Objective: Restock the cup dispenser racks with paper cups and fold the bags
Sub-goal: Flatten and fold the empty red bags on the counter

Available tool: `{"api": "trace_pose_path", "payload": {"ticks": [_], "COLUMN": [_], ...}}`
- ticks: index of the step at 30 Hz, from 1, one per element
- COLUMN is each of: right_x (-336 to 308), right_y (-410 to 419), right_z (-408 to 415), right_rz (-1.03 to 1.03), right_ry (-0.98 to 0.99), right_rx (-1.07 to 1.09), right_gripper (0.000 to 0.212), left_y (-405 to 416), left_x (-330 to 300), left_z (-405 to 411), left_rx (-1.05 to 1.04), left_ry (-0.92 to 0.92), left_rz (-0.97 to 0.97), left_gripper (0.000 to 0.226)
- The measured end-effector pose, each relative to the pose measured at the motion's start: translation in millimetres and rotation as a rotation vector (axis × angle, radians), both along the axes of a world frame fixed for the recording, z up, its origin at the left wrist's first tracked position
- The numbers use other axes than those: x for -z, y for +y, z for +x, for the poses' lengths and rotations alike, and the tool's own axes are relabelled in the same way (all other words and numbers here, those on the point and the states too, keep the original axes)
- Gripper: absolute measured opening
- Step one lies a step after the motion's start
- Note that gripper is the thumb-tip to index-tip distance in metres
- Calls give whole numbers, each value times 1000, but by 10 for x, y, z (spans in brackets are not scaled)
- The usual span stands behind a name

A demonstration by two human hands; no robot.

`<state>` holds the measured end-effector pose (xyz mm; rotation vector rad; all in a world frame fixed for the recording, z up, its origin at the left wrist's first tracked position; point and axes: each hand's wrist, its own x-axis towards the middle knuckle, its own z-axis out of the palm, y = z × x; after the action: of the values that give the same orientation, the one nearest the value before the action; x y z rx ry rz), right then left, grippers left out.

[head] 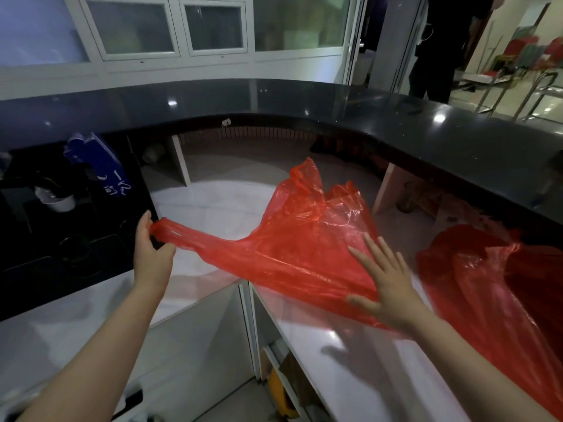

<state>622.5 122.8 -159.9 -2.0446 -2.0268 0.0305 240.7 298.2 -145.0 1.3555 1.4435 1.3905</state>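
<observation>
Held red bag (304, 236) taut above white desk (335, 360), handles bunched in closed left grip (152, 242), open right grip (387, 278) flat on its body; likely best smoothed outward before creasing, tension kept even.

Your two forearms are bare up to the frame edge; no sleeves visible. Your left hand (152, 257) and right hand (388, 287) are bare: no gloves, rings, watch or wristband seen.
</observation>
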Motion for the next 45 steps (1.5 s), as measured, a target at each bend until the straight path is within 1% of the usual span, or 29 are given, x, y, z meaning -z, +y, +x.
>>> {"api": "trace_pose_path", "payload": {"ticks": [2, 3, 5, 7, 9, 10, 11, 13, 15, 16, 17, 20, 22, 24, 27, 29, 32, 33, 34, 35, 37, 39, 40, 41, 43, 45], "right_x": [-52, -56, -22, 49, 130, 157, 172, 124, 1, -63, -128, -266, -305, -327, -326, -312, -300, -302, -296, -277, -225, -195, -199, -206, -238, -260], "right_y": [159, 245, 402, 521, 592, 610, 625, 670, 754, 807, 868, 1071, 1220, 1383, 1616, 1737, 1844, 1858, 1859, 1840, 1735, 1568, 1470, 1371, 1192, 1026], "right_z": [-86, -110, -130, -130, -137, -150, -156, -148, -118, -81, -35, 152, 278, 383, 518, 573, 576, 582, 593, 605, 620, 690, 743, 814, 986, 1157], "right_rz": [81, 113, 93, -86, -315, -347, -291, -17, 248, 334, 391, 452, 435, 396, 275, 181, 65, 28, -10, -40, -32, 47, 93, 134, 198, 257], "right_ry": [84, 91, 35, 4, 69, 128, 190, 265, 271, 279, 295, 374, 417, 455, 473, 488, 607, 606, 570, 525, 505, 613, 698, 771, 808, 843], "right_rx": [16, 32, 70, 67, 34, 20, 16, 32, 67, 96, 136, 265, 336, 391, 429, 431, 411, 397, 383, 382, 444, 533, 569, 597, 653, 753], "right_gripper": [73, 69, 71, 76, 76, 73, 67, 43, 17, 9, 5, 7, 9, 13, 29, 39, 45, 43, 39, 34, 27, 23, 22, 23, 20, 11], "left_y": [-25, -36, -45, -19, 30, 51, 73, 131, 216, 267, 324, 515, 642, 770, 951, 1033, 1110, 1138, 1160, 1179, 1218, 1295, 1351, 1422, 1585, 1778], "left_x": [-60, -86, -112, -127, -149, -169, -190, -232, -279, -307, -338, -412, -436, -455, -456, -439, -420, -411, -401, -394, -374, -331, -313, -290, -243, -200], "left_z": [42, 62, 93, 112, 118, 125, 135, 175, 254, 309, 380, 643, 845, 1039, 1309, 1499, 1845, 1965, 2077, 2170, 2279, 2288, 2258, 2201, 2070, 1963], "left_rx": [-13, -18, -27, -53, -69, -61, -50, -46, -40, -26, -4, 90, 181, 277, 435, 581, 779, 821, 844, 838, 800, 763, 738, 704, 596, 472], "left_ry": [44, 63, 108, 129, 138, 140, 145, 175, 215, 232, 252, 342, 400, 419, 434, 455, 488, 500, 507, 505, 452, 374, 292, 186, -21, -83], "left_rz": [62, 85, 94, 55, 29, 21, 20, 41, 67, 82, 101, 135, 140, 142, 154, 162, 159, 153, 139, 123, 93, 59, 18, -41, -178, -266], "left_gripper": [77, 76, 73, 68, 65, 65, 65, 64, 61, 60, 58, 52, 49, 49, 53, 61, 72, 70, 64, 52, 29, 21, 17, 15, 16, 24]}}
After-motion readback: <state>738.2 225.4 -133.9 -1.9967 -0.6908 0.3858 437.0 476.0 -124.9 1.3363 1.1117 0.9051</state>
